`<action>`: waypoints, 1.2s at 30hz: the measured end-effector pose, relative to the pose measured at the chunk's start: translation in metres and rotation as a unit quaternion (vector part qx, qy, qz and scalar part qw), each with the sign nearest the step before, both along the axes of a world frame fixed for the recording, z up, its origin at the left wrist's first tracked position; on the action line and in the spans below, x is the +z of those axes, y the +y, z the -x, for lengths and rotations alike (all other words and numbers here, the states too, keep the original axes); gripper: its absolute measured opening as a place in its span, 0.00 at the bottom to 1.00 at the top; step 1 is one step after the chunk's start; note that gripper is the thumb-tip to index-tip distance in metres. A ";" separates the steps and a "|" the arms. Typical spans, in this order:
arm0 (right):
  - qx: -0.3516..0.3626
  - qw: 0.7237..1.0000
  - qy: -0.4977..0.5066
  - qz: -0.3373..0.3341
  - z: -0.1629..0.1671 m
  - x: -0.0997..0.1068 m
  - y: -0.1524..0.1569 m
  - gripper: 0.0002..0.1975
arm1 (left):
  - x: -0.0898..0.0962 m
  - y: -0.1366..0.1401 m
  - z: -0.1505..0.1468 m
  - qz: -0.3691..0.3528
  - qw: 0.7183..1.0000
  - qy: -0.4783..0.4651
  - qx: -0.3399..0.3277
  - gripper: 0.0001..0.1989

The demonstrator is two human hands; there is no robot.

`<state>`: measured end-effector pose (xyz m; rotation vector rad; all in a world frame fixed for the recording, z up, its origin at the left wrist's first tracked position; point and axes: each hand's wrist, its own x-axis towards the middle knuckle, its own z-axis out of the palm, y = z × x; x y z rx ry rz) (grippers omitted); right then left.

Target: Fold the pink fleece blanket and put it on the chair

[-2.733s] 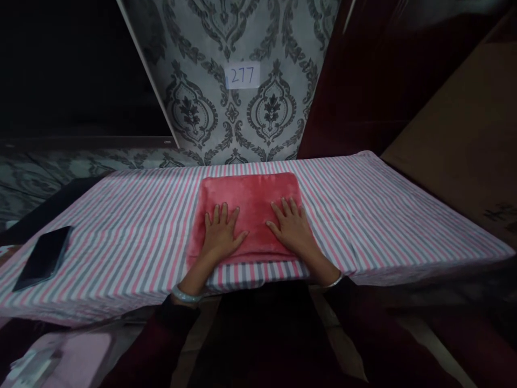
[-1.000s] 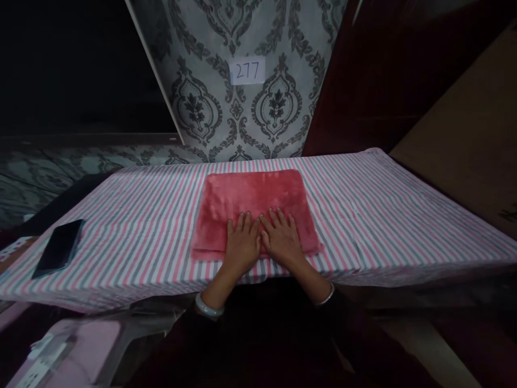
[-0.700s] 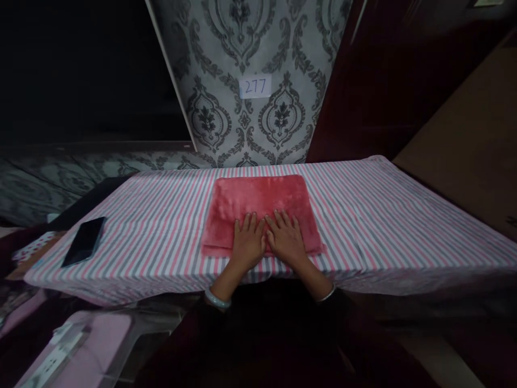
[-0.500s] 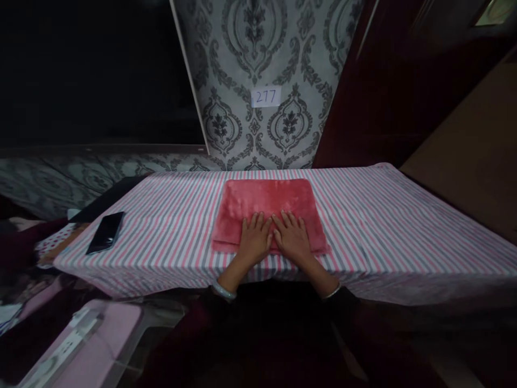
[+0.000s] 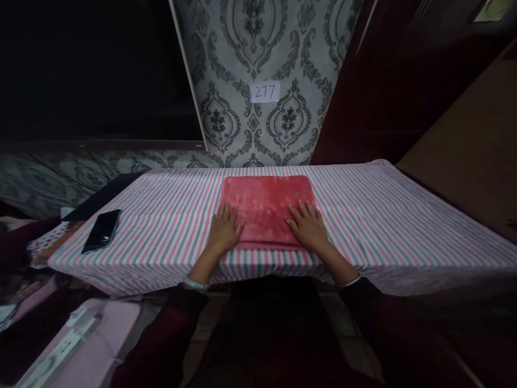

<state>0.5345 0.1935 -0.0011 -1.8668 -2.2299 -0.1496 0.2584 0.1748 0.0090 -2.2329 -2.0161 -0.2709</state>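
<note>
The left hand point(image 5: 224, 229) and right hand point(image 5: 309, 227) are lying flat with fingers spread, pressing on the near corners of the folded red towel point(image 5: 266, 207). The towel is resting on the striped tablecloth point(image 5: 169, 226), with a black phone point(image 5: 100, 230) lying well apart to the left.

Looks like a room in a home, set up for recording rather than a shop or workshop. A wall point(image 5: 258, 48) is covered in grey damask wallpaper, the ornate sort usually found in living rooms or bedrooms, and a small paper label point(image 5: 265, 92) marked 277 is stuck to it. A table is draped with a pink, grey and white striped cloth point(image 5: 383, 215) that reads as a bedsheet or household linen. A dark phone point(image 5: 100, 230) is left lying near the cloth's left edge. Dark maroon panels point(image 5: 375, 91) are seen at the right, possibly a door or wardrobe. The lighting is dim, pretty domestic overall.
</note>
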 end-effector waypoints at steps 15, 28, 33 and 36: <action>0.001 0.999 0.002 -0.044 0.003 -0.024 -0.003 0.28 | -0.015 -0.002 0.001 0.001 1.000 -0.016 -0.005 0.33; 0.006 0.993 0.113 -0.019 0.001 0.072 0.084 0.32 | 0.079 0.073 -0.001 0.003 0.996 -0.085 -0.033 0.29; -0.048 0.993 0.102 0.023 0.046 0.093 0.118 0.28 | 0.094 0.131 -0.050 0.017 0.997 -0.070 -0.011 0.29; -0.038 0.996 0.075 0.027 0.056 0.074 0.123 0.25 | 0.072 0.145 -0.059 0.034 0.998 -0.058 -0.010 0.29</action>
